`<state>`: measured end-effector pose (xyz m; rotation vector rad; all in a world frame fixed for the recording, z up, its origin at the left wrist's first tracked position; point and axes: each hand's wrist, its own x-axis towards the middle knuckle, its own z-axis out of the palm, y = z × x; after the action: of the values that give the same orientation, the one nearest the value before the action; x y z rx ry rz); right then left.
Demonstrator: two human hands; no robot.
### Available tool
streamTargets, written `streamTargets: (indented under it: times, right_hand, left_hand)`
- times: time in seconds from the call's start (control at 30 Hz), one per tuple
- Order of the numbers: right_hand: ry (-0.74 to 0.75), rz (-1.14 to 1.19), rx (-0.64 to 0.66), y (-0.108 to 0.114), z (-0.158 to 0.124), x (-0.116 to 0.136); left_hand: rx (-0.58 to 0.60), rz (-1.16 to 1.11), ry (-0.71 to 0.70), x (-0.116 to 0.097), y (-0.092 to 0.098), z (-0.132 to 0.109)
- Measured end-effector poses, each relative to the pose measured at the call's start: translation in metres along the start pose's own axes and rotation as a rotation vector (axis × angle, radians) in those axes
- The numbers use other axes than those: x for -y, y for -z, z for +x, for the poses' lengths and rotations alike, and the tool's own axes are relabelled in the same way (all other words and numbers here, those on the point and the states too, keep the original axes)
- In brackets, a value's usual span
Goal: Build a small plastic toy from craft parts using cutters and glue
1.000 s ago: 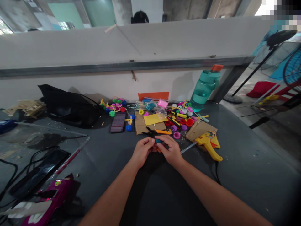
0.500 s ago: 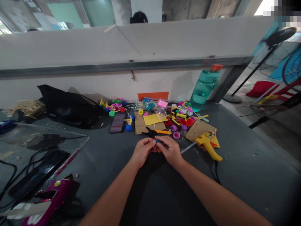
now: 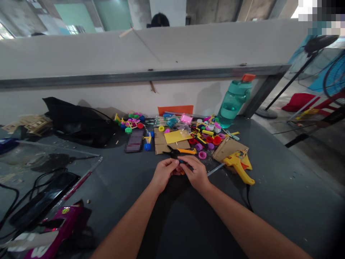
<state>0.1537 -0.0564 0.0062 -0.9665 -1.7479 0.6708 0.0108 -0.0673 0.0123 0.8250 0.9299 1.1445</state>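
Note:
My left hand (image 3: pixel 163 174) and my right hand (image 3: pixel 196 173) meet low over the middle of the dark table. Between their fingertips is a small blue piece (image 3: pixel 180 161), mostly covered, so its kind does not show. Both hands are closed on it in a pinch. A bit of orange shows just under the fingers. Right behind the fingertips lie cutting pliers (image 3: pixel 185 151) with black jaws and orange handles, one part hidden by the hands. To the right of my right hand a yellow glue gun (image 3: pixel 238 168) rests on its side, a clear glue stick (image 3: pixel 216 169) near it.
Behind the hands are cardboard (image 3: pixel 159 141), yellow paper (image 3: pixel 175 136) and several coloured bottle caps (image 3: pixel 202 155). A teal water bottle (image 3: pixel 232 104) stands back right. On the left are a phone (image 3: pixel 134 140), a black bag (image 3: pixel 81 122), a clear box (image 3: pixel 91 169) and a purple power strip (image 3: pixel 60 223).
The blue piece appears slightly turned between the fingertips. Otherwise hands, tools and table things keep their places.

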Motion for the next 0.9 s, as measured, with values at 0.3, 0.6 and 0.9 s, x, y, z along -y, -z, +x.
streamTargets:
  times: [0.3, 0.6, 0.9]
  right_hand:
    - [-0.038, 0.002, -0.01, 0.0001, 0.0007, 0.0006]
    - [0.009, 0.033, -0.013, -0.0017, -0.0002, 0.0002]
    - [0.017, 0.02, -0.008, -0.002, -0.0005, -0.0005]
  left_hand:
    - [-0.028, -0.044, 0.014, -0.0009, 0.0004, 0.0009]
    - [0.008, -0.023, 0.01, -0.0022, 0.0012, -0.0003]
    - [0.002, -0.032, 0.03, -0.0025, 0.0004, -0.0005]
